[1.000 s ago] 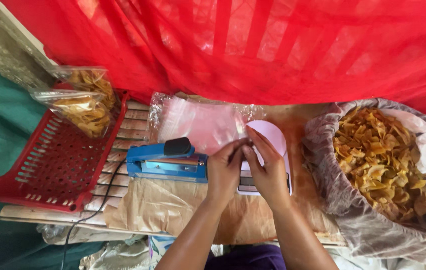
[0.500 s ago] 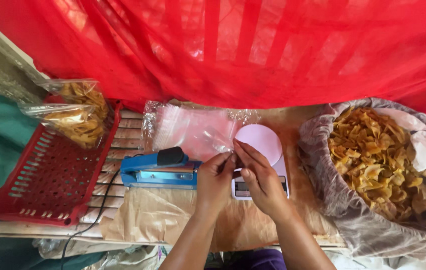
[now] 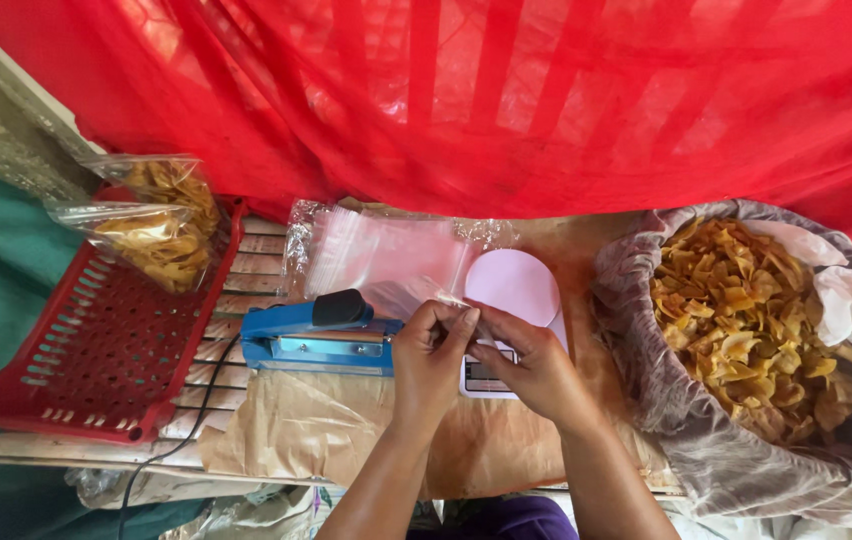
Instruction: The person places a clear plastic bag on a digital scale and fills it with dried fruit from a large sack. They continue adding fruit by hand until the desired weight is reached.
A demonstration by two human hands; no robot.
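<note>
- Left hand [image 3: 433,352] and right hand [image 3: 531,368] meet at the middle of the table [image 3: 86,448], fingertips pinched together on the rim of a clear bag [image 3: 416,293]; I read both as grasping that bag, neither one released.
- Bag sits just above the knuckles, over the near edge of the stack [image 3: 381,250] of clear bags, which lies flat against the red cloth [image 3: 506,100] at the back.
- Directly under my hands I see the scale [image 3: 511,290], its round pale plate showing behind the right fingers and its display mostly covered by them.
- Blue sealer [image 3: 316,335] lies just left of the left hand, nearly touching the wrist; its black knob points up and its cord [image 3: 181,430] runs off the front edge.
- Brown paper [image 3: 296,430] covers the slats beneath the sealer and both forearms, reaching to the front edge.
- Red tray [image 3: 86,360] takes the left end, overhanging the table's edge; two filled bags of chips [image 3: 161,235] rest at its far corner.
- Sack [image 3: 666,400] of loose yellow chips [image 3: 746,330] fills the right end, its rim close beside the right wrist.
- Open room is narrow: sealer hems the left, sack the right, cloth the back. Only the strip of paper toward me lies free.
</note>
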